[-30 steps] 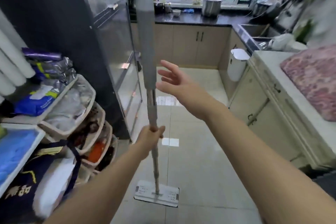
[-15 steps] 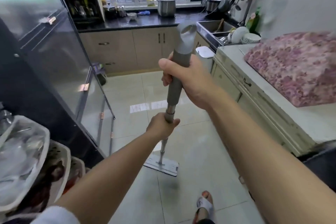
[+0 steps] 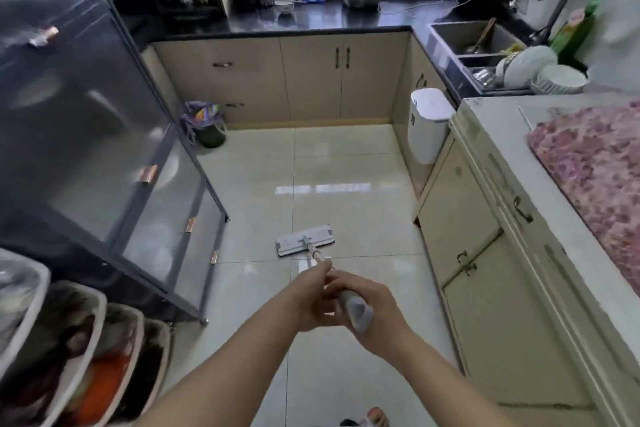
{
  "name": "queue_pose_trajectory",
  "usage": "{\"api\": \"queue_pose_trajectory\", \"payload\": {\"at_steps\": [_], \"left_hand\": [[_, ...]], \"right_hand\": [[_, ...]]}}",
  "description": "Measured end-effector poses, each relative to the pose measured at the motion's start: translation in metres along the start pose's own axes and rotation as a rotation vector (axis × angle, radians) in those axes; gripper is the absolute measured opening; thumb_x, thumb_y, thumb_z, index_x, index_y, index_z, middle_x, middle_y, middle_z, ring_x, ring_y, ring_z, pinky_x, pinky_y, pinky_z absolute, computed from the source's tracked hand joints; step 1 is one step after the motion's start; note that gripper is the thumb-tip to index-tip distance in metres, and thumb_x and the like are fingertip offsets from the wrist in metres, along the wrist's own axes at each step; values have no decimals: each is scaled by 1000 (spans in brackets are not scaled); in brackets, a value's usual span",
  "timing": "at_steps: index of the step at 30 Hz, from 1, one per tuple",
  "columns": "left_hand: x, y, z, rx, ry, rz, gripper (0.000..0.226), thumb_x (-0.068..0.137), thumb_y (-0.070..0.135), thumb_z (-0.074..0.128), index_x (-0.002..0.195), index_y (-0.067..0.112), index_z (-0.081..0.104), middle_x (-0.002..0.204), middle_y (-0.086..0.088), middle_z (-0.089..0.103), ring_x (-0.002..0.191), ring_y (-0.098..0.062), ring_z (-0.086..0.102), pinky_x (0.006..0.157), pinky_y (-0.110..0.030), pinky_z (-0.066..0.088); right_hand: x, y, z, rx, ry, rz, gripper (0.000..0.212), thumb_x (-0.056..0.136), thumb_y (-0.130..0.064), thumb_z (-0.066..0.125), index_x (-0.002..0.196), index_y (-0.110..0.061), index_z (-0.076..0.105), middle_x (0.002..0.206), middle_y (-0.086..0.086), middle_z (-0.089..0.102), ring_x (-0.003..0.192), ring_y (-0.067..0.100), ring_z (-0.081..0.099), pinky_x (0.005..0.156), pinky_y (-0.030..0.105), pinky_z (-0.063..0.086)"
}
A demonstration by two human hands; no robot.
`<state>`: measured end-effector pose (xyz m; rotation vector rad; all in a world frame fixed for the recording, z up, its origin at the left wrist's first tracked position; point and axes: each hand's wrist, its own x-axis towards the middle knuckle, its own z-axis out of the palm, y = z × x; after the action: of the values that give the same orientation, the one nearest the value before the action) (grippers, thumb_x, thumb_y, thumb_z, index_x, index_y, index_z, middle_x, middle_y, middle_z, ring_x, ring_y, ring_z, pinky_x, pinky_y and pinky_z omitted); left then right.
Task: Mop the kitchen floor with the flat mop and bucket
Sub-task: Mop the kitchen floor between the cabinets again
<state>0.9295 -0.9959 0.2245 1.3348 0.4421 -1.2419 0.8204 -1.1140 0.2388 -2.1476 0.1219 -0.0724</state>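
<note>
Mop (image 3: 313,253): I've got it in both hands, pole running forward and down away from me. My right hand (image 3: 372,308) has fingers curled round the grey grip at the top end. My left hand (image 3: 313,288) is just ahead of it with fingers wrapped round the thinner pole. The two hands nearly touch.

The mop head (image 3: 304,240) lies flat on the floor (image 3: 346,163), about mid-room, just past a tile joint, well apart from the cabinets on either side. A sandalled foot (image 3: 375,418) shows at the bottom edge.

Left side: baskets (image 3: 114,357) nearest, then the glass cabinet (image 3: 104,135). Right side: cream cupboards (image 3: 485,270), then a white bin (image 3: 427,125). Far left corner of the floor: a bag (image 3: 204,123) by the base cabinets. No bucket in view.

Risks as I judge them: hands bunched this close give poor leverage, so the head could lift or skid sideways. A wide push left could knock the glass cabinet's leg or door. Going far ahead, the head could catch the bag or bump the bin. The floor looks glossy, possibly wet, so slipping in open sandals is possible.
</note>
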Motion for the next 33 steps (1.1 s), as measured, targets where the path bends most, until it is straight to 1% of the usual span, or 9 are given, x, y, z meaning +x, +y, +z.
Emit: {"api": "queue_pose_trajectory", "payload": {"at_steps": [3,6,10,13,19,23,26,30,33], "left_hand": [[22,15,11,-147,26,-91,27,103,25,46,79,19,55,75,-5,58,70,-21,59,65,-32,49],[47,32,12,-284,7,-129,27,101,16,46,76,18,56,74,-2,55,67,-19,57,58,-28,53],[88,80,3,-366,-65,-63,20,93,6,47,80,16,59,80,-3,56,73,-20,55,69,-32,45],[123,123,-5,-345,-92,-26,20,93,5,49,80,19,57,81,-1,57,76,-19,55,68,-32,42],[203,245,-30,-379,-37,37,21,98,16,49,80,20,57,79,-1,57,81,-19,50,70,-31,37],[232,333,-51,-199,-12,20,23,94,18,52,74,21,63,76,-1,58,67,-17,50,51,-24,43],[250,379,-46,-109,-12,-3,19,96,23,57,80,20,67,70,0,58,62,-15,51,48,-24,45],[275,429,-4,-162,-37,32,11,96,21,60,87,14,61,52,-1,58,44,-15,60,57,-27,51],[301,468,36,-183,42,37,8,91,22,57,89,14,56,57,-1,53,45,-15,51,48,-23,44]], "right_hand": [[23,24,1,9,-100,12,41,83,1,75,116,-24,74,129,-9,70,122,11,65,101,38,55],[52,41,-2,6,-131,-33,39,81,-3,78,117,-18,76,144,-6,62,138,8,53,112,37,48],[112,59,-11,141,-25,26,42,78,4,77,114,-18,76,139,-10,66,135,3,55,111,31,49],[169,64,-23,105,-81,60,51,83,7,71,123,-24,72,134,-13,66,124,-5,58,107,22,49],[315,62,-32,277,18,246,34,80,22,64,96,-5,77,118,11,73,115,32,67,98,41,53],[392,52,-49,225,-22,169,38,86,14,68,117,-7,73,128,7,70,115,14,66,100,29,54],[430,53,-70,270,2,235,44,94,6,66,136,-8,62,132,10,67,113,12,63,94,17,52],[473,58,-122,656,81,506,55,97,22,42,128,-17,65,131,18,65,117,29,62,98,40,54],[506,70,-181,964,90,668,37,103,3,48,131,-11,67,130,19,69,119,38,68,95,55,59]]}}
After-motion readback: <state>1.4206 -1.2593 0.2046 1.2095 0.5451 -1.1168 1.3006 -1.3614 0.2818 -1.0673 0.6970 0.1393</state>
